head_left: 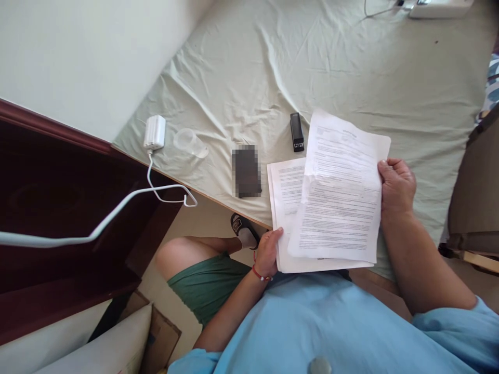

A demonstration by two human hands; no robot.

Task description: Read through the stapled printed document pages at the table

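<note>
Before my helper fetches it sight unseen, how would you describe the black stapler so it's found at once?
On the pale green cloth, find the printed sheet held in the right hand. The black stapler lies just left of that sheet's upper part. It is long and narrow, whereas the dark, pixelated rectangle farther left is clearly wider.

blue shirt (296, 327), green shorts (206, 284)

Seemingly a home, cloth-covered table (351, 67), dark red furniture (50, 192), slipper (236, 224) underfoot
</note>
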